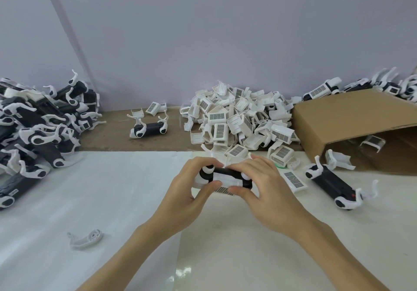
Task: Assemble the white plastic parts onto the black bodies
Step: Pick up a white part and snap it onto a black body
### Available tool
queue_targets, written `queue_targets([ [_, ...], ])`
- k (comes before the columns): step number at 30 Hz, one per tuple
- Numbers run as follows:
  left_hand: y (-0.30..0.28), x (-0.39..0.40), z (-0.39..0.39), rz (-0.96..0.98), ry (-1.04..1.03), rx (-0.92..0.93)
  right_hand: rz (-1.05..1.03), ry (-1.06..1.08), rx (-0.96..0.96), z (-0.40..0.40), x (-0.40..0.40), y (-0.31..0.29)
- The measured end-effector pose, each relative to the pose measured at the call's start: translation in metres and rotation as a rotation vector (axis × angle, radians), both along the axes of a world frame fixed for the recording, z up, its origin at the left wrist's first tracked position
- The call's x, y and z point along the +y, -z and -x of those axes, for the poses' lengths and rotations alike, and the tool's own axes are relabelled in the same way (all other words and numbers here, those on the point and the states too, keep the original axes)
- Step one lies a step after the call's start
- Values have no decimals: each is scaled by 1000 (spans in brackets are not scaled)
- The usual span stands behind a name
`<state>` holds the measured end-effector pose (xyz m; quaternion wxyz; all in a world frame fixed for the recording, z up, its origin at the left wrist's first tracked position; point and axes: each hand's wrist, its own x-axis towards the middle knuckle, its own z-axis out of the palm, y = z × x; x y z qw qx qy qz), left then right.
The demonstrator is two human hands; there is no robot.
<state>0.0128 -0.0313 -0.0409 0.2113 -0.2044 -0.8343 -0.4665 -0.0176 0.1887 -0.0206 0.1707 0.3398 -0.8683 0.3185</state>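
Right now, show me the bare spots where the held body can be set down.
Free: the white sheet between the left heap of black bodies and the hands, down to the loose white clip; also the near right, below the lone black body. Crowded: the white parts pile just behind the hands and beside the cardboard box.

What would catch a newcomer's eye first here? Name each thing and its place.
First, the left hand and right hand at centre, both gripping a black body with a white part on it. Behind them rises a heap of white plastic parts; at far left lies a pile of black bodies.
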Motion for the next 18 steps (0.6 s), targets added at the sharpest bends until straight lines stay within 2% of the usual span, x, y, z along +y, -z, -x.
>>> queue_targets([
  [6,-1,-4,0,-48,91,-102,-79,-44,-43,-5,-2,-2],
  [10,-3,-3,1,-87,96,-78,-50,-52,-61,-4,1,-4],
  [18,-1,-5,1,-150,132,-125,-137,-22,-62,-2,3,-3],
])
